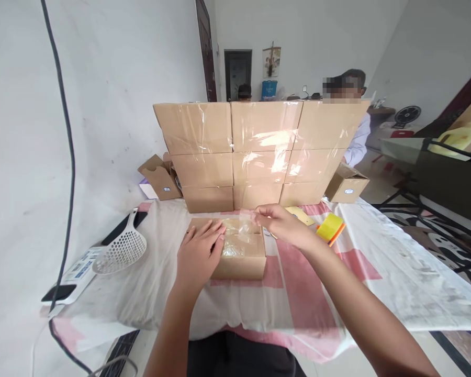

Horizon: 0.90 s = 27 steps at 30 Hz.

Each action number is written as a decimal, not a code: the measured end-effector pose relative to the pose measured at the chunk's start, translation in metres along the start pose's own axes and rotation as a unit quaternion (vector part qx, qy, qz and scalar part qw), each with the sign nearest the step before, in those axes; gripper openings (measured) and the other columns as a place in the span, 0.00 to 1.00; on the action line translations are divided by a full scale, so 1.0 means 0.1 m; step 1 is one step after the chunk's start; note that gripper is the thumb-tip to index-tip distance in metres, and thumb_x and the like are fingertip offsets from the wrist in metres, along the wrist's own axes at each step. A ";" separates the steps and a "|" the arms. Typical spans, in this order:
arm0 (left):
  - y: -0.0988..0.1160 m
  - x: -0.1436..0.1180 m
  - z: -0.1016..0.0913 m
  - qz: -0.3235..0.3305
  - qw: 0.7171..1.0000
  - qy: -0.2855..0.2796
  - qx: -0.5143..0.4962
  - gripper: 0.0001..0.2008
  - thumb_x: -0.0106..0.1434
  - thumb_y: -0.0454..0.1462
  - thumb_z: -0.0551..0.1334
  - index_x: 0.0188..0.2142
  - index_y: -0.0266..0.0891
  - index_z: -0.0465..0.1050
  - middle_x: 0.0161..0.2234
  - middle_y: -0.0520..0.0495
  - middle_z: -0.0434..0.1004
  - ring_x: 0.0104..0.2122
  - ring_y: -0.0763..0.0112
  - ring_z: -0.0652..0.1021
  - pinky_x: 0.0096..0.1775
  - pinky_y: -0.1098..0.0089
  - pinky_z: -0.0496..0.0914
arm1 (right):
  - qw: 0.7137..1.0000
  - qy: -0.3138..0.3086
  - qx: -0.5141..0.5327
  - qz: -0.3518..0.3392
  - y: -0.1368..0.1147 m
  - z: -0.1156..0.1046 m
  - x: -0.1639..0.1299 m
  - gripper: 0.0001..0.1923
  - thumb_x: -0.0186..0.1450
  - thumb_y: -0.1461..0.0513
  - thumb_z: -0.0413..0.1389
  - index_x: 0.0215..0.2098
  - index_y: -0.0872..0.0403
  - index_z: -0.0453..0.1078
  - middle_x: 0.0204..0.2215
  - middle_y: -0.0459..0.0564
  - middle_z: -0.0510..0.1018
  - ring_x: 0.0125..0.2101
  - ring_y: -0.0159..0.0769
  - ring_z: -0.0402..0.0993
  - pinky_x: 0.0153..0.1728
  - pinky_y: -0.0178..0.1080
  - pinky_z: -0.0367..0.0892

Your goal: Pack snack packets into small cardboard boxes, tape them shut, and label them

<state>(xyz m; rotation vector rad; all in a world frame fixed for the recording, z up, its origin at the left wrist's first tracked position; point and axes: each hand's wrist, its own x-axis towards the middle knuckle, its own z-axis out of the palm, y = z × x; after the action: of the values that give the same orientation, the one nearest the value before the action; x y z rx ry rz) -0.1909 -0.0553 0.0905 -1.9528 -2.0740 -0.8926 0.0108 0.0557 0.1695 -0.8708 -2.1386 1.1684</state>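
Near the worktop edge sits the small cardboard box; my left hand lies flat on its lid, fingers spread, gripping nothing; my right hand pinches clear tape; best keep it taut, lay centred, press outward.

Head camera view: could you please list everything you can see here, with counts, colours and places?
small brown cardboard box: one, top covered in clear tape, table centre
stacked brown cardboard boxes: nine, taped, three rows at the table's back
open brown cartons: two, either end of the stack
yellow tape roll: one, right of the small box
white slotted plastic scoop: one, table's left
white and pink tablecloth: one, over the table
seated person: one, white sleeve, behind the stack
left hand: flat on the small box
right hand: pinching clear tape at the box's far edge
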 end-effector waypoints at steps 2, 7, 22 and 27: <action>0.01 0.00 -0.02 -0.003 1.000 0.004 0.000 0.20 0.74 0.39 0.50 0.55 0.51 0.78 0.60 0.53 0.75 0.63 0.58 0.73 0.66 0.46 0.62 | 0.995 -0.005 -0.098 0.018 0.01 0.07 0.03 0.14 0.65 0.59 0.51 0.22 0.52 0.60 0.19 0.40 0.61 0.23 0.31 0.57 0.28 0.36 0.51; 0.01 -0.01 -0.01 -0.006 1.000 0.020 -0.002 0.19 0.74 0.39 0.50 0.54 0.50 0.78 0.59 0.53 0.76 0.62 0.58 0.73 0.65 0.46 0.64 | 0.959 0.028 -0.283 0.010 0.14 0.24 0.16 0.14 0.65 0.66 0.51 0.20 0.53 0.60 0.20 0.43 0.66 0.26 0.33 0.63 0.33 0.38 0.52; 0.02 -0.01 0.00 -0.019 0.999 0.028 -0.006 0.19 0.75 0.39 0.50 0.54 0.51 0.79 0.58 0.56 0.76 0.62 0.58 0.73 0.64 0.47 0.64 | 0.975 0.005 -0.220 0.012 0.03 0.26 0.07 0.17 0.65 0.65 0.52 0.19 0.52 0.59 0.17 0.41 0.62 0.22 0.31 0.58 0.30 0.38 0.52; 0.02 -0.01 0.02 -0.016 0.999 0.027 -0.006 0.19 0.74 0.39 0.50 0.54 0.51 0.79 0.58 0.55 0.76 0.62 0.58 0.73 0.64 0.48 0.65 | 0.951 0.004 -0.309 0.013 0.09 0.33 0.09 0.15 0.65 0.65 0.55 0.21 0.52 0.63 0.19 0.44 0.71 0.24 0.33 0.64 0.32 0.39 0.54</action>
<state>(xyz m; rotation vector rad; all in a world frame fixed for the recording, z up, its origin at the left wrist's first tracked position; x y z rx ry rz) -0.1886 -0.0554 0.0891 -1.8855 -2.0806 -0.9559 -0.0157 0.0492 0.1479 -1.1567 -2.5323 0.4855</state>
